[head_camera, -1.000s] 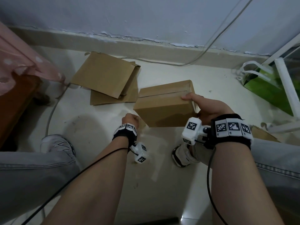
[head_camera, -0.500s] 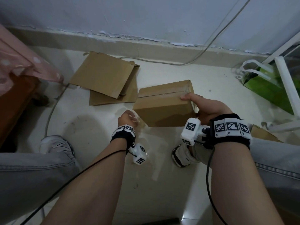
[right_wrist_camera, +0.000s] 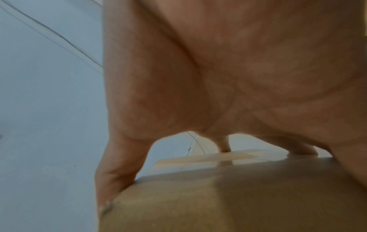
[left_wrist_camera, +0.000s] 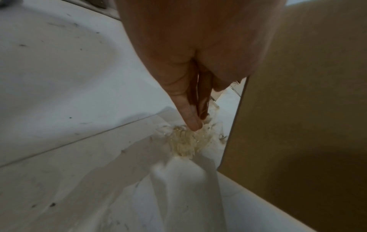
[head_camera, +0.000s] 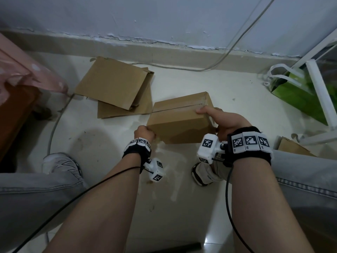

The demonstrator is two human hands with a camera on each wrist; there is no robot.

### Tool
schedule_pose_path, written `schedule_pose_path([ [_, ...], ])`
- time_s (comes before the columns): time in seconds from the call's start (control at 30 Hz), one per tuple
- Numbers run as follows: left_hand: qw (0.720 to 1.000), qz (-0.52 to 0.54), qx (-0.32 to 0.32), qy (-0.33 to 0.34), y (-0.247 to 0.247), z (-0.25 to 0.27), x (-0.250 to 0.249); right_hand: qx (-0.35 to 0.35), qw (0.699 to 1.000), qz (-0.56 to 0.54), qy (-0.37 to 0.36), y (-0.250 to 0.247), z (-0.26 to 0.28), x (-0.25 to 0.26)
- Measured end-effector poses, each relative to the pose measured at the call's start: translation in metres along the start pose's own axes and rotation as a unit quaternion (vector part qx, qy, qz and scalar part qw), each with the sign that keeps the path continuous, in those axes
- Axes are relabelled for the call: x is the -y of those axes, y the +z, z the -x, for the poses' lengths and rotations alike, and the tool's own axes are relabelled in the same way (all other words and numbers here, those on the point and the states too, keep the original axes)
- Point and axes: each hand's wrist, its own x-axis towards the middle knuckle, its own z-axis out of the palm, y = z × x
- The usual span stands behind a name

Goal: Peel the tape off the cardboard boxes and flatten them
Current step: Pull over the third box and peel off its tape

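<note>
Tiled floor [head_camera: 237, 92] — hands on box [head_camera: 182, 128], tape [left_wrist_camera: 186, 144]

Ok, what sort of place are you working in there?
Probably a room in a home, on the floor by a wall: pale floor tiles, a painted wall with flaking paint and a loose cable, and a wooden furniture piece draped in pink dotted fabric.

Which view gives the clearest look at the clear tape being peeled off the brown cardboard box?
The left wrist view: the crumpled clear tape fills mid-frame, pinched by the left hand beside the brown cardboard box. The head view shows only a faint translucent strip below that hand. The right wrist view shows just glossy tape still stuck on the box top.
</note>
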Motion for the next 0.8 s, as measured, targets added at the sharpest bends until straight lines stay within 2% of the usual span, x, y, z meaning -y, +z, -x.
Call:
schedule_pose_path([
  [0.13, 1.000, -0.026, 0.007, 0.009, -0.003, 0.001, 0.003, -0.003, 1.000, 0.007, 0.001, 0.004, 0.000, -0.001],
  [0.57, 0.996, -0.073, -0.047, 0.018, 0.003, -0.001, 0.001, -0.004, 1.000, 0.012, 0.003, 0.008, 0.003, -0.003],
  [0.8, 0.997, -0.055, -0.041, 0.019, 0.008, -0.007, 0.000, -0.005, 1.000, 0.015, 0.010, 0.008, 0.001, -0.002],
])
